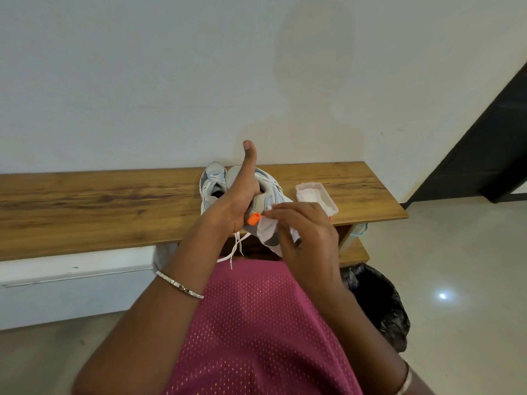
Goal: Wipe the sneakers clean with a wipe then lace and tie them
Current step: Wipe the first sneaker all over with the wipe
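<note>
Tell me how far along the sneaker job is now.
Nothing looks finished. In hand: left hand holds one sneaker, right hand holds a wipe at its heel. Left: maybe the second sneaker on the bench, then lacing and tying; laces hang loose.

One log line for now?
wiping | left hand holds sneaker | right hand pinches wipe at heel | other sneaker on bench
</note>
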Available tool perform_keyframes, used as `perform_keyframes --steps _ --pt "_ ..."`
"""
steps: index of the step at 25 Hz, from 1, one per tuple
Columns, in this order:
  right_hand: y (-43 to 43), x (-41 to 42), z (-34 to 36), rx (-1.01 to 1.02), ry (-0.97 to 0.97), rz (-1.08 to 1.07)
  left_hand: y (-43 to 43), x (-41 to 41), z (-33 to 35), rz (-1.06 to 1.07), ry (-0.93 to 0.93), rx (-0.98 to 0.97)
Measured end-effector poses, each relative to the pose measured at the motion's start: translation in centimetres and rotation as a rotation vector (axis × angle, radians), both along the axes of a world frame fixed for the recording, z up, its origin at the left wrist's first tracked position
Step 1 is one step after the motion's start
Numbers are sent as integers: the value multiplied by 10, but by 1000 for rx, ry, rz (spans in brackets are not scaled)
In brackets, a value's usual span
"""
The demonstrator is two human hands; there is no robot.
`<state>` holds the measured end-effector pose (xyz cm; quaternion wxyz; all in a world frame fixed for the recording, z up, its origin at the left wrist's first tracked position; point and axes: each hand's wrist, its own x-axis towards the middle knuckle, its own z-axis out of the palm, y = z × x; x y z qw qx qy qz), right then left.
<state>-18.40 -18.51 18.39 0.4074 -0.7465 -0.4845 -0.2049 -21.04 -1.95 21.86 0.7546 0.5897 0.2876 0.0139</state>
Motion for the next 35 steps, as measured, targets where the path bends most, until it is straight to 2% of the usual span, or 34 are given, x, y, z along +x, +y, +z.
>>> perform_keyframes --steps 6,8,11,13,20,26,30,35 --pt "-3 2 -17 -26 -175 49 -4 -2 5 27 57 25" --pt "3 12 -8 -11 -80 39 -2 -1 5 33 58 26" --pt "16 27 10 76 162 5 -1 -2 5 15 66 8" --pt "23 26 15 70 208 30 -2 -3 7 -6 45 -22" --pt "9 0 -4 -14 -57 67 -12 -7 18 -13 51 0" --pt "18 25 5 -27 24 -4 -28 -8 26 -1 37 13" --pt "13 14 2 -7 28 -3 -21 -6 22 28 90 40" --pt "-2 4 -16 -2 -89 50 -23 -9 25 53 109 65"
